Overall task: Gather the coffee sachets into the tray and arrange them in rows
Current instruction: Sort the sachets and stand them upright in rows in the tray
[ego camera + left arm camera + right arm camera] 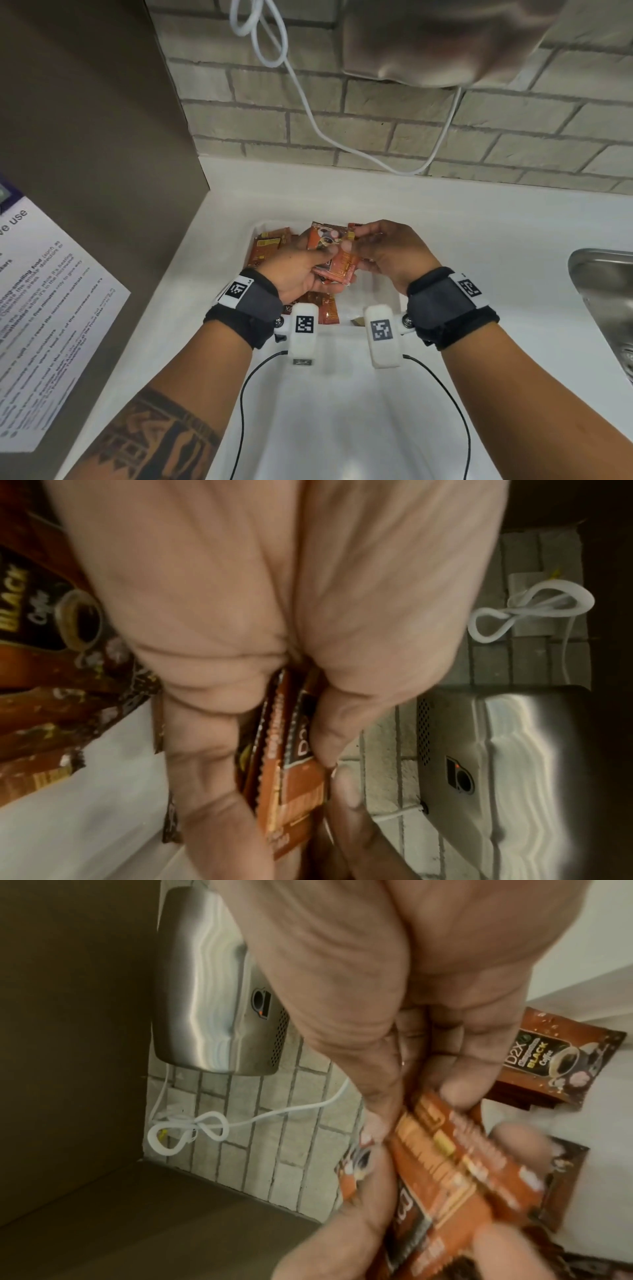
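Nearest me, both my hands meet above the white tray (383,298): my left hand (301,270) grips a small stack of orange coffee sachets (337,263) between thumb and curled fingers, I judge to keep them squared, while my right hand (387,253) pinches the top edge of the stack, probably to peel one off for a row. Beneath them, more sachets (269,245) lie loosely overlapping at the tray's left side, not yet in rows. Beyond, the white counter (479,219) meets a brick wall (376,113) carrying a looped white cable (270,41) and a steel hand dryer (202,982).
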